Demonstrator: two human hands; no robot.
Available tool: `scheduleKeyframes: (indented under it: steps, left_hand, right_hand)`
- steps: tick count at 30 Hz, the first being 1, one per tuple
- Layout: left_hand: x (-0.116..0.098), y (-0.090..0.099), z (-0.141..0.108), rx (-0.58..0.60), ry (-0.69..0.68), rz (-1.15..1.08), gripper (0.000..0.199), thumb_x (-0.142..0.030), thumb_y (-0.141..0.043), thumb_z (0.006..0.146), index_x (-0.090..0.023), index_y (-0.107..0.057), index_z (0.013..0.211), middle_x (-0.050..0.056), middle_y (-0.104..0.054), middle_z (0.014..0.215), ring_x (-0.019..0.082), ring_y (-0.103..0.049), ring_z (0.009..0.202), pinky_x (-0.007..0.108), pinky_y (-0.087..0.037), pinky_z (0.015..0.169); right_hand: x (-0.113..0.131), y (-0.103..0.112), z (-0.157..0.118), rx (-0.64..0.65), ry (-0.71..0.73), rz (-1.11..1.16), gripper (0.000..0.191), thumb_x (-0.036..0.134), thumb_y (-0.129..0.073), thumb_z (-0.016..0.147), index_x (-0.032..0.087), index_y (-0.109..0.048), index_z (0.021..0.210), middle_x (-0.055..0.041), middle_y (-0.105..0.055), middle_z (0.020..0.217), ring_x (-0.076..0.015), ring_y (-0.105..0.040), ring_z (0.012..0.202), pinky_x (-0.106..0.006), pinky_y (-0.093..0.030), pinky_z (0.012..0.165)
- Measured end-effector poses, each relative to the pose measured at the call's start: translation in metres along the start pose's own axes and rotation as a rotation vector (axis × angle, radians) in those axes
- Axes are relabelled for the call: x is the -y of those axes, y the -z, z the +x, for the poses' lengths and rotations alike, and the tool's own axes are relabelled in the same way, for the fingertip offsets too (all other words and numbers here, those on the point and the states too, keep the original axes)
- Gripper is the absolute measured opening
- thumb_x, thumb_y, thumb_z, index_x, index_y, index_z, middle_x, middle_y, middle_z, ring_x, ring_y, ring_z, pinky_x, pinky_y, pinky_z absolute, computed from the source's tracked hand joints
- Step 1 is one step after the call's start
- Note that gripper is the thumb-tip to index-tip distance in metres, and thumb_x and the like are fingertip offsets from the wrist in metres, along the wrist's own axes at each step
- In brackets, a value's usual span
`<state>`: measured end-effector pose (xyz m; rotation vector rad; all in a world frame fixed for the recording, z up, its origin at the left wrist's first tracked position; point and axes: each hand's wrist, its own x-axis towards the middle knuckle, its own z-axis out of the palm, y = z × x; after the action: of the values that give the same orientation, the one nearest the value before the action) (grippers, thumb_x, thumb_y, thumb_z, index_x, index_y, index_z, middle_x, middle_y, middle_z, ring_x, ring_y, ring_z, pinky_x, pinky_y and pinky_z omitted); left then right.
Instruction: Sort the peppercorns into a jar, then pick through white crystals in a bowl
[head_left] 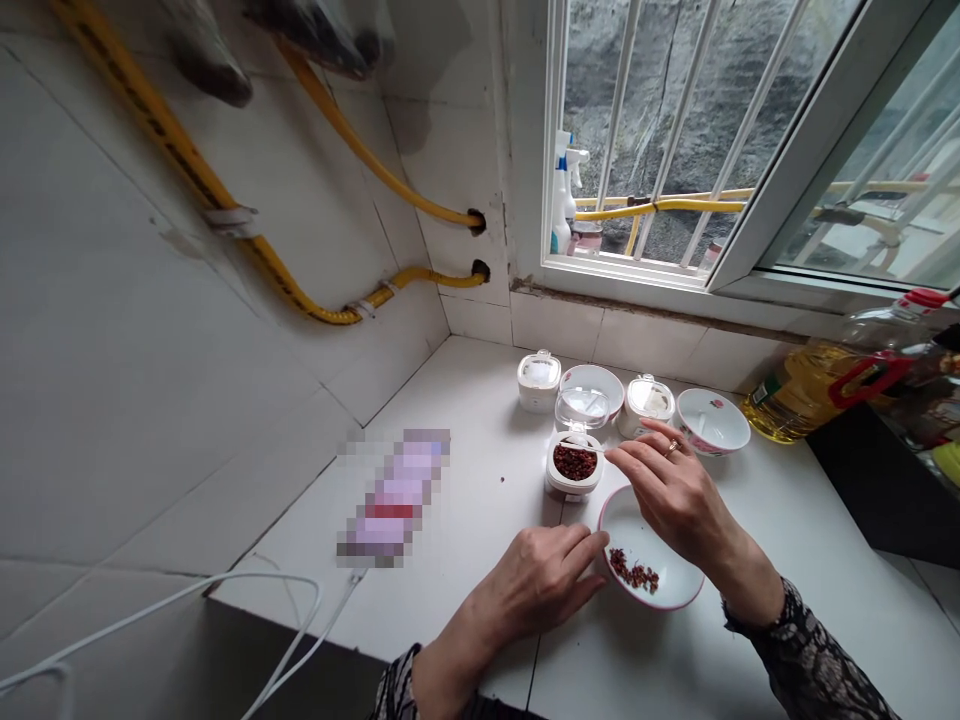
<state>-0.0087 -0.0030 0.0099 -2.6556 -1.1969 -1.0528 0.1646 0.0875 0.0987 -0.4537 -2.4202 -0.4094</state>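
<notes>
My right hand (pixel 679 495) pinches the handle of a small white spoon (pixel 589 449), whose far end is at the mouth of an open white seasoning jar (pixel 571 490). Dark red peppercorns (pixel 574 465) fill the jar, and its clear lid (pixel 583 405) is flipped up at the back. Below the right hand stands a white bowl (pixel 679 575) with a pink rim. A small heap of peppercorns (pixel 634 573) lies in it. My left hand (pixel 551 575) grips the bowl's left rim between thumb and fingers.
Behind stand two closed seasoning jars (pixel 538 385) (pixel 649 400) and two flowered bowls (pixel 611 380) (pixel 712 425). An oil bottle (pixel 802 385) leans at right beside a black box (pixel 862 480). A blurred phone-like object (pixel 394 495) with a white cable (pixel 315 590) lies left.
</notes>
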Motion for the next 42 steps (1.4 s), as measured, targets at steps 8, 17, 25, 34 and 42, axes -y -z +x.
scheduleKeyframes:
  steps: [8, 17, 25, 34, 42]
  left_hand:
    - [0.047, 0.025, -0.020, -0.139, 0.514, 0.136, 0.013, -0.019, -0.045, 0.097, -0.020, -0.058, 0.094, 0.000, -0.066, 0.084, 0.012, -0.064, 0.064, 0.021, -0.045, 0.056]
    - [0.084, 0.031, -0.030, 0.114, 0.845, 0.053, 0.009, -0.019, -0.053, 0.087, -0.019, -0.059, 0.093, 0.004, -0.067, 0.095, 0.019, -0.066, 0.079, 0.029, -0.049, 0.070]
    - [0.080, 0.028, -0.023, 0.197, 0.844, 0.117, 0.015, -0.014, -0.051, 0.088, -0.020, -0.056, 0.075, 0.002, -0.064, 0.082, 0.016, -0.061, 0.071, 0.027, -0.043, 0.066]
    - [0.060, 0.042, 0.010, -0.098, 0.472, 0.124, 0.017, -0.023, -0.049, 0.097, -0.020, -0.059, 0.084, 0.000, -0.065, 0.082, 0.013, -0.061, 0.071, 0.023, -0.042, 0.064]
    - [0.051, 0.023, 0.043, -0.013, 0.338, 0.113, 0.015, -0.020, -0.051, 0.096, -0.020, -0.062, 0.086, 0.000, -0.064, 0.085, 0.014, -0.061, 0.075, 0.023, -0.045, 0.065]
  right_hand:
    - [-0.003, 0.008, 0.000, -0.039, -0.046, 0.029, 0.031, -0.002, -0.043, 0.089, 0.012, -0.069, 0.099, -0.0086, -0.071, 0.083, -0.0183, -0.059, 0.076, -0.042, -0.046, 0.099]
    - [-0.007, 0.017, -0.002, -0.018, -0.090, 0.028, 0.031, -0.003, -0.043, 0.087, 0.012, -0.068, 0.099, -0.0073, -0.070, 0.082, -0.0186, -0.056, 0.074, -0.041, -0.046, 0.098]
    - [-0.006, 0.023, -0.003, -0.058, -0.087, 0.066, 0.030, -0.003, -0.044, 0.087, 0.012, -0.067, 0.099, -0.0077, -0.070, 0.082, -0.0184, -0.057, 0.073, -0.041, -0.048, 0.092]
    - [-0.016, 0.037, -0.035, -0.098, -0.223, 0.118, 0.021, 0.007, -0.050, 0.093, 0.019, -0.066, 0.099, -0.0051, -0.074, 0.083, -0.0192, -0.064, 0.076, -0.041, -0.053, 0.086]
    - [-0.015, 0.034, -0.064, -0.138, -0.503, 0.289, 0.017, 0.013, -0.054, 0.093, 0.022, -0.069, 0.095, -0.0032, -0.073, 0.076, -0.0203, -0.070, 0.074, -0.035, -0.056, 0.072]
